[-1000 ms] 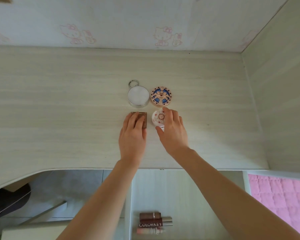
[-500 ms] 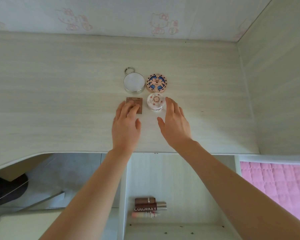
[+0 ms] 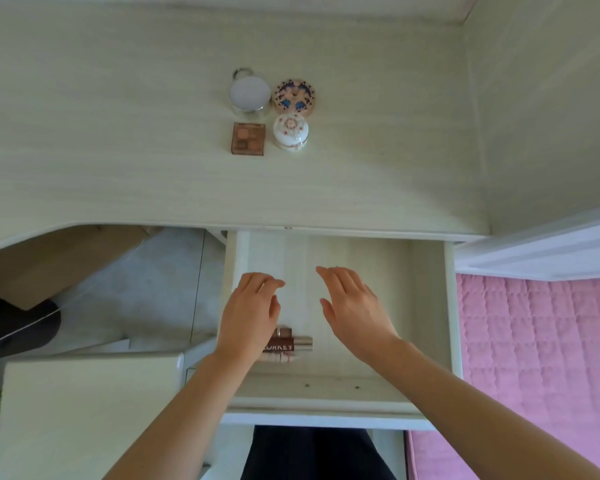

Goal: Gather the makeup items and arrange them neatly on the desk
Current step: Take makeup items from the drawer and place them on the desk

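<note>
Four makeup items stand in a square on the desk (image 3: 118, 150): a silver round compact (image 3: 250, 93), a patterned round compact (image 3: 294, 96), a brown eyeshadow palette (image 3: 248, 138) and a white decorated jar (image 3: 290, 130). Below, the open drawer (image 3: 426, 306) holds several lipstick tubes (image 3: 291, 344) near its front left. My left hand (image 3: 248, 315) hovers over the tubes with loosely bent fingers and hides part of them. My right hand (image 3: 355, 306) hovers beside it, fingers straight. Both hands hold nothing.
A side wall panel (image 3: 541, 98) bounds the desk on the right. A pink quilted bed (image 3: 541, 358) lies right of the drawer. A white cabinet top (image 3: 84, 410) sits lower left, with the floor (image 3: 146, 289) under the desk.
Both hands have left the palette and the jar on the desk and drawn back down over the open drawer. The view has tilted downward.
</note>
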A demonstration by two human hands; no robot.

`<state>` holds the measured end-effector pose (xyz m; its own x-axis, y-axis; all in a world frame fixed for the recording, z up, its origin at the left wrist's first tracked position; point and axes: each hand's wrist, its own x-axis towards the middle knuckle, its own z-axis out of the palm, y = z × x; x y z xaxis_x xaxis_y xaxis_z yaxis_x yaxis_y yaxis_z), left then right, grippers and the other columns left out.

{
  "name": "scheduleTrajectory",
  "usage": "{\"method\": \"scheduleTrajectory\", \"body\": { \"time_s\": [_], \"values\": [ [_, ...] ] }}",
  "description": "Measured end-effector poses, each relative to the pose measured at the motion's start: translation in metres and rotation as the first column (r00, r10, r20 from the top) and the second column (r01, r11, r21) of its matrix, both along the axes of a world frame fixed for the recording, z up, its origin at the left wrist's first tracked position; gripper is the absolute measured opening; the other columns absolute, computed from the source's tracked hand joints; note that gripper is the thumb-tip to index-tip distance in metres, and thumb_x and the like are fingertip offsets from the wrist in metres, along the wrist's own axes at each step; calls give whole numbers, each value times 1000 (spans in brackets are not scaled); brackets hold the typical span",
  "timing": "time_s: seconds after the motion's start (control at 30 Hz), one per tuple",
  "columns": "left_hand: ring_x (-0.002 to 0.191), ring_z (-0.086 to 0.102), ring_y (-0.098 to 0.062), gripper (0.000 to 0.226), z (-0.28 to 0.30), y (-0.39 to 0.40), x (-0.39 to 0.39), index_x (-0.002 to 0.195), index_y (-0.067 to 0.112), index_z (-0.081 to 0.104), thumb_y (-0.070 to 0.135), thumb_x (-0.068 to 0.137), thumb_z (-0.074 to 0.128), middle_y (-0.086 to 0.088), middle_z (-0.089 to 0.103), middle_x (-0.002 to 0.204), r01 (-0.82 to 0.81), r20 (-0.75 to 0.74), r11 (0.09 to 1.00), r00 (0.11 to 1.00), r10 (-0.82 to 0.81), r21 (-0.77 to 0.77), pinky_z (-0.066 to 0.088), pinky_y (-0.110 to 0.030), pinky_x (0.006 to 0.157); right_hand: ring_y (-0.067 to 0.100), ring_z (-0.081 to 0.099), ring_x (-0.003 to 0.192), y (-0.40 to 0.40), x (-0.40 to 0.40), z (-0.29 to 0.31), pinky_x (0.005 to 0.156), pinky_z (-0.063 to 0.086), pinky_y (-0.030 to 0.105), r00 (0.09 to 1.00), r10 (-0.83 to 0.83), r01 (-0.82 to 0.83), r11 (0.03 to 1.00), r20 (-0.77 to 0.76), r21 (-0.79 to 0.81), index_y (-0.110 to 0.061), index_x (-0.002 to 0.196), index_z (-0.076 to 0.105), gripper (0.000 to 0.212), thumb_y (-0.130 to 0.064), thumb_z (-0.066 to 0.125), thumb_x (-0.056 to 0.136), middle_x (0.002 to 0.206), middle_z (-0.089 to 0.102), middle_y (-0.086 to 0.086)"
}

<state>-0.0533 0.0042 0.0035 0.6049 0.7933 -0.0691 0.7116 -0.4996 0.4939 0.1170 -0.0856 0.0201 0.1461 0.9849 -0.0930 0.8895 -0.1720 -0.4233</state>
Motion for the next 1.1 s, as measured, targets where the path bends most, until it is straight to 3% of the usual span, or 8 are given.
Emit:
{"method": "scheduleTrajectory", "body": {
  "time_s": [0.1,0.23,0.33,0.5,0.77,0.93,1.1],
  "values": [
    [116,47,-13,31,-25,-21,-8,116,16,63,3,89,54,4,58,116,-49,-120,959,993,16,-279,46,-26,91,23,49,123,-21,-12,-34,94,47,35,1000,26,-29,983,-15,-183,-11,138,44,47,-22,55,93,129,55,5],
    [117,44,-18,39,-47,-30,-9,125,15,55,0,91,44,-1,55,123,-69,-280,905,958,-57,-420,43,-30,95,24,49,119,-32,-30,-71,92,47,34,1000,22,-27,915,-16,-403,-13,136,40,43,-29,49,96,129,52,4],
    [116,43,-20,39,-62,-31,-9,128,15,51,2,91,47,-3,53,123,-57,-371,900,921,-120,-433,45,-35,92,25,51,112,-31,-41,-92,88,48,34,999,43,-48,874,-21,-484,-12,127,46,34,-23,51,95,122,54,6],
    [109,45,-21,26,-81,-27,-9,113,16,55,19,88,60,-2,54,112,22,-456,903,858,-236,-428,48,-39,87,26,52,106,-21,-55,-114,84,49,36,996,86,-87,836,-28,-541,-9,118,49,30,-23,58,92,115,53,8],
    [108,48,-22,45,-101,-22,-10,111,16,54,35,75,74,-1,55,112,130,-503,909,798,-332,-395,48,-39,84,29,48,110,-18,-74,-133,84,46,37,995,95,-60,850,41,-524,-7,122,45,41,-14,63,87,121,50,12],
    [106,49,-23,20,-105,-21,-14,105,15,52,12,86,58,-5,55,111,157,-538,935,782,-315,-319,47,-35,79,30,49,110,-20,-74,-136,86,45,38,991,125,-77,847,57,-525,-7,120,45,44,-8,67,82,121,50,13],
    [100,50,-24,23,-102,-16,-16,106,14,51,4,86,57,-6,51,111,116,-495,939,825,-273,-325,47,-34,83,29,51,105,-23,-66,-137,81,45,36,988,145,-91,846,61,-526,-10,117,46,42,-7,67,81,117,50,11]
  ]
}}
